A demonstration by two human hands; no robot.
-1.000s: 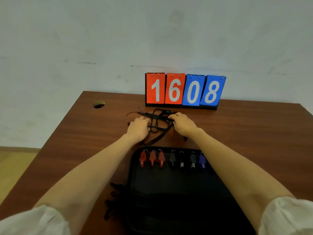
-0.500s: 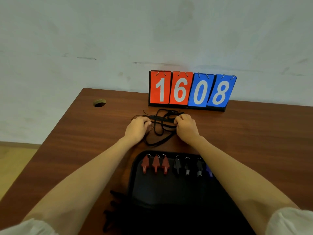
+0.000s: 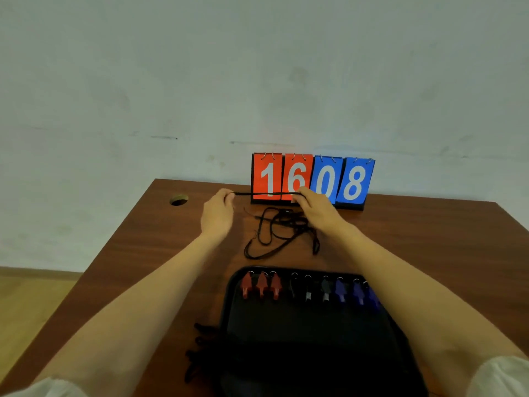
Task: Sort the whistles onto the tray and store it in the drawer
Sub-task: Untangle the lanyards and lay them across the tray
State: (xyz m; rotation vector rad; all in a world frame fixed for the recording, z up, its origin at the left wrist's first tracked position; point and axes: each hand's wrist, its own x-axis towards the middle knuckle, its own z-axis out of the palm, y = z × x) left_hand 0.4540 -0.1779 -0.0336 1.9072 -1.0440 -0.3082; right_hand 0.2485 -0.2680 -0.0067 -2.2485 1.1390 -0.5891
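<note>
The person is holding a black cord (image 3: 266, 193) pulled taut between both hands, just in front of the lower part of a flip scoreboard (image 3: 312, 179) that is showing 1608. The left hand (image 3: 216, 214) is pinching one end of the cord between its fingertips, and the right hand (image 3: 316, 209) is gripping the other end with curled fingers. Below the hands, a loose tangle of cords (image 3: 279, 232) is lying on the brown wooden surface (image 3: 429, 242); whether the taut cord is joined to it cannot be told. Nearer the person, a black tray (image 3: 300, 353) is sitting on the surface, and the whistles are lying in a row along its far edge: red whistles (image 3: 262, 286) at the left, black whistles (image 3: 308, 290) in the middle and blue whistles (image 3: 356, 290) at the right, the last one partly hidden by the right forearm. More dark cords (image 3: 200, 348) are lying beside the tray's left edge, too dim to make out. A round hole (image 3: 179, 200) is showing in the surface's far left corner.
</note>
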